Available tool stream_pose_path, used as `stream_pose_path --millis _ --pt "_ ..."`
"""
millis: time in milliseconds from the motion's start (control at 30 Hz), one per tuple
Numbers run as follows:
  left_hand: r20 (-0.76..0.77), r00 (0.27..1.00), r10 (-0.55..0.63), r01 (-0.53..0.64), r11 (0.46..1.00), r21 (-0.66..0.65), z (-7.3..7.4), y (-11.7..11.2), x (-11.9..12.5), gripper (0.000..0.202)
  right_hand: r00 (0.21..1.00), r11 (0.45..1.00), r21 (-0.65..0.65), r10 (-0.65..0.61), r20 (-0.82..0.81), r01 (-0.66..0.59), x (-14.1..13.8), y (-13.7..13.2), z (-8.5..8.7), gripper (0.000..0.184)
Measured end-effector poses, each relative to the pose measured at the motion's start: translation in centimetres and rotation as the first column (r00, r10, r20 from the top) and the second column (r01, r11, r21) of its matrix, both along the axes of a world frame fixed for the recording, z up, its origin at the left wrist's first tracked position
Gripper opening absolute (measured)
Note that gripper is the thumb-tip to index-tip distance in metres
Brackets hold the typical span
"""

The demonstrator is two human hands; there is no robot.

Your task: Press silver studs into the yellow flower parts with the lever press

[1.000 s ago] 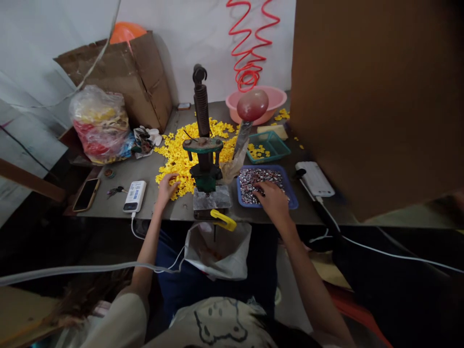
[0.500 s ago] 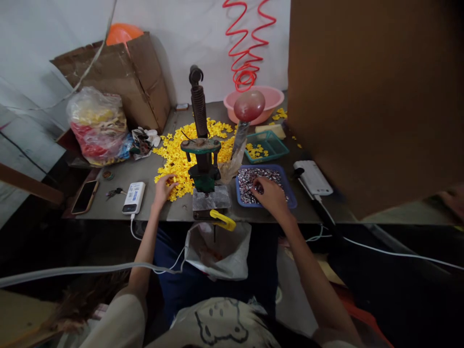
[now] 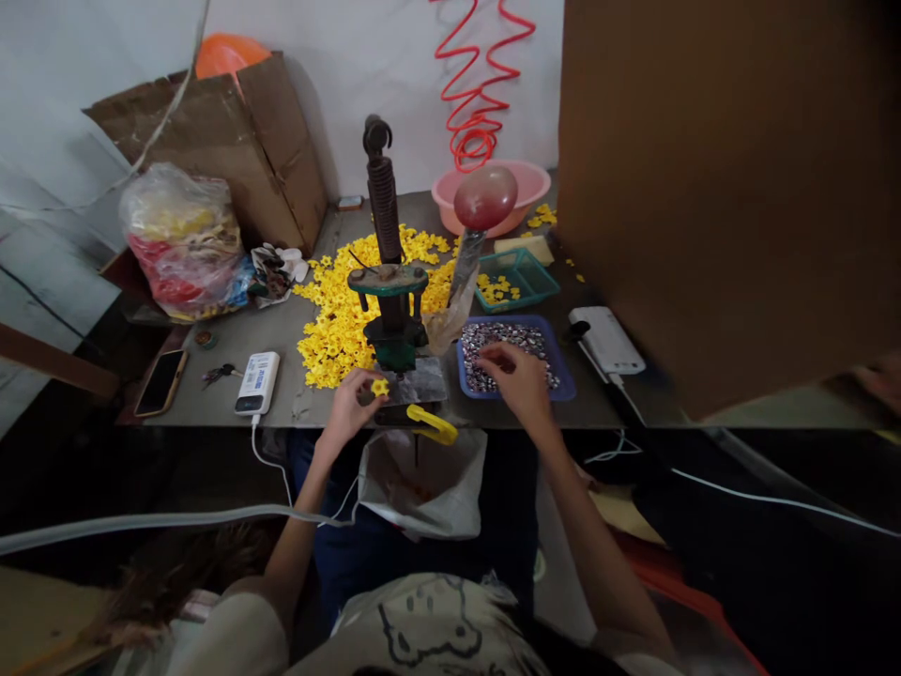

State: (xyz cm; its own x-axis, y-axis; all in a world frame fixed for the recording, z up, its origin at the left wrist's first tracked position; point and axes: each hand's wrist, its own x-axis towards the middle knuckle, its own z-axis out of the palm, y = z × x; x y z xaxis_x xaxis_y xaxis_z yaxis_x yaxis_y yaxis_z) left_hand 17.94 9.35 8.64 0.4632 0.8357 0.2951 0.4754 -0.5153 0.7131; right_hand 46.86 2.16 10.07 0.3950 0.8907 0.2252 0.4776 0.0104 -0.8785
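Between thumb and fingers, my left hand pinches a small yellow star-shaped piece at the left edge of the press plate. The dark green hand press stands over that plate, its lever ending in a reddish ball knob. My right hand is over the blue tray of small shiny metallic pieces, thumb and forefinger pinched together; whatever is between them is too small to make out. A heap of yellow star-shaped pieces lies behind and left of the press.
A green basket and a pink basin stand behind the tray. White power banks lie on both sides, with a phone at left. A large cardboard sheet blocks the right. An open white bag hangs below the press.
My left hand has moved right from the yellow heap to the press plate, now with a yellow star piece. My right hand has lifted slightly from the metallic pieces, fingers pinched.
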Motion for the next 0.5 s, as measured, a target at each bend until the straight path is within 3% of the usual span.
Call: stream_pose_path --millis 67,167,300,500 --pt "0.021 0.999 -0.048 0.048 0.999 -0.003 0.1 -1.9 0.9 0.019 0.975 0.991 0.064 0.131 -0.181 -0.121 -2.9 -0.6 0.2 0.02" --pt "0.047 0.997 -0.064 0.064 0.998 -0.008 0.5 -3.4 1.8 0.021 0.913 0.962 0.092 0.272 -0.304 -0.256 -7.4 -1.0 0.1 0.022" --pt "0.019 0.998 -0.061 0.059 0.996 0.068 1.1 -3.8 2.5 0.017 0.934 0.962 0.104 0.269 -0.236 -0.251 -10.8 -0.3 -0.6 0.02" --pt "0.01 1.0 -0.002 0.001 0.995 0.097 1.4 -3.7 2.9 0.029 0.97 0.966 0.153 0.224 -0.093 -0.208 -11.5 0.3 -0.5 0.01"
